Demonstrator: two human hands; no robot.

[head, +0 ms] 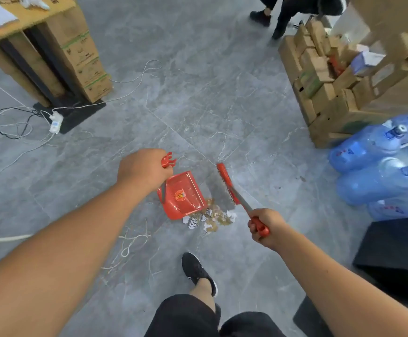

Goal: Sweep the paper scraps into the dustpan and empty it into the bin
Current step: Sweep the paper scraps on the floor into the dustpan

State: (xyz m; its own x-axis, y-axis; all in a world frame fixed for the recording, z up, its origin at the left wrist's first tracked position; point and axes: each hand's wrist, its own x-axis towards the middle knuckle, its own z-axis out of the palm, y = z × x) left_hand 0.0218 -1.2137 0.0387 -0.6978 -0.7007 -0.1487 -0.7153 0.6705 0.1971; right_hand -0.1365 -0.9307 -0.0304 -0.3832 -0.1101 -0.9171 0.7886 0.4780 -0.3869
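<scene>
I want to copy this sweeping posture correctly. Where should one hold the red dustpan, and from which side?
Take the red grip at the top of the dustpan handle, coming from above and behind the pan. The handle rises from the pan's rear wall and the open mouth faces the paper scraps, so holding there should keep the mouth low. The left hand holds it so.

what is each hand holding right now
Left hand: closed round the handle of the dustpan.
Right hand: closed round the handle of the broom.
</scene>
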